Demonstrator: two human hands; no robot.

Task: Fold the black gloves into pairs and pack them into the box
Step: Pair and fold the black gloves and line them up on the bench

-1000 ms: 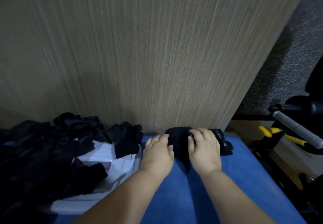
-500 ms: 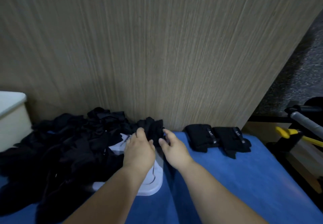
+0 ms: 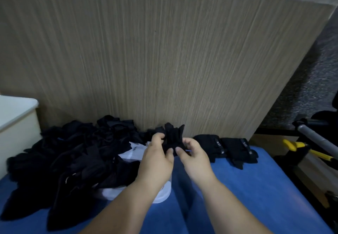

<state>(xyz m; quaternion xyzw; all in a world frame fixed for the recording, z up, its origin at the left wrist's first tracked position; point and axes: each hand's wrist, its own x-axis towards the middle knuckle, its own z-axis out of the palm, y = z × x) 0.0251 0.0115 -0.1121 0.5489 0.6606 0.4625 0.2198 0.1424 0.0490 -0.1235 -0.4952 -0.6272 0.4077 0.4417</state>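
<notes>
A second ago both hands were pressing a bundle down; now two folded pairs [image 3: 225, 147] lie side by side on the blue counter [image 3: 265, 188], just right of the fingers. The hands have since crossed to the loose pile [image 3: 82, 153] and lifted out a fresh glove [image 3: 173, 136]. So I judge one pair finished and the next just started, with nothing packed in view.

The left hand [image 3: 157, 160] pinches the glove's left side and the right hand [image 3: 194, 158] pinches its lower edge with the thumb on top. The glove hangs raised between them, its tips pointing up, beyond the fingers. The pile sits to their left, spilling over a white tray [image 3: 161, 196] below the left wrist.
</notes>
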